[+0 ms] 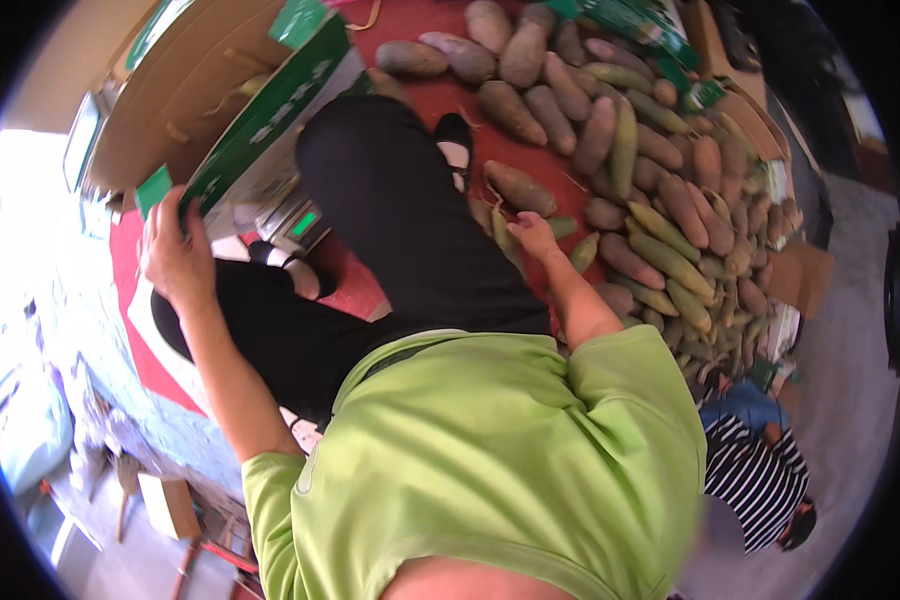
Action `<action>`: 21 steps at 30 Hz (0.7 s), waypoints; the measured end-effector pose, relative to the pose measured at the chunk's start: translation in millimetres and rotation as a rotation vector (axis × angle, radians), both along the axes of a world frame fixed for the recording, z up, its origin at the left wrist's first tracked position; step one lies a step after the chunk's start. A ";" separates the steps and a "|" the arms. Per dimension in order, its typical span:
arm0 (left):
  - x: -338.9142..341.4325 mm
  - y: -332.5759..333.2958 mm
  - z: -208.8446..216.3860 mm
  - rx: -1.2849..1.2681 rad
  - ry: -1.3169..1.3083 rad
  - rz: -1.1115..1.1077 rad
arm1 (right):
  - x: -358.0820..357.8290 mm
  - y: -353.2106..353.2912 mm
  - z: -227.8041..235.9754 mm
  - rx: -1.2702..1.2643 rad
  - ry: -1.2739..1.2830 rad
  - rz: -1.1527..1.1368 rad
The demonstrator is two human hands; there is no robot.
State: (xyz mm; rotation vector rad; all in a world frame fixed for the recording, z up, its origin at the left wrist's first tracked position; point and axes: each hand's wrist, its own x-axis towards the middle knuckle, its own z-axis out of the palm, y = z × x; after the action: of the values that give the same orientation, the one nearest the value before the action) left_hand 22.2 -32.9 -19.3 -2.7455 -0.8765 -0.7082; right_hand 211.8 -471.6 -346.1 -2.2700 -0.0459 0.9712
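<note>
At the near corner of a large open cardboard box (270, 110) with a green printed side, my left hand (175, 255) pinches the rim beside a small green flap. A few pale items lie inside the box. My right hand (535, 236) is low beside my right knee, its fingers curled against a slim green radish (503, 238); the grip is partly hidden. Just beyond that hand lies a reddish-brown radish (520, 188). A big heap of green and reddish radishes (660, 200) spreads to the right on a red sheet.
Below the box stands a scale (295, 222) with a lit green display. Green packaging (640, 25) lies behind the heap, and torn cardboard (800, 275) borders it on the right. Another person in a striped top (760, 470) is at the lower right. A broom (125, 480) stands at lower left.
</note>
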 end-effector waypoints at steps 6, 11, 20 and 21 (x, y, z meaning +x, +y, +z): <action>10.5 -3.0 2.7 -0.059 -0.033 -0.022 | -0.5 25.2 -33.8 0.051 -0.016 0.025; -2.2 1.2 5.3 -0.040 -0.027 -0.009 | 4.3 38.7 -27.7 0.033 -0.100 0.287; 0.8 5.3 3.2 -0.039 -0.060 -0.038 | -3.0 20.1 -6.6 0.230 0.006 -0.019; -5.6 5.4 4.1 -0.034 -0.060 -0.038 | -2.8 28.7 12.3 0.193 -0.037 0.119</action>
State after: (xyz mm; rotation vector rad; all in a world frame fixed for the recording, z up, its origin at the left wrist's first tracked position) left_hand 16.6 -27.5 -15.2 -2.7909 -0.8582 -0.7936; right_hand 209.0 -442.9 -333.8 -2.1262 -0.2823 0.9429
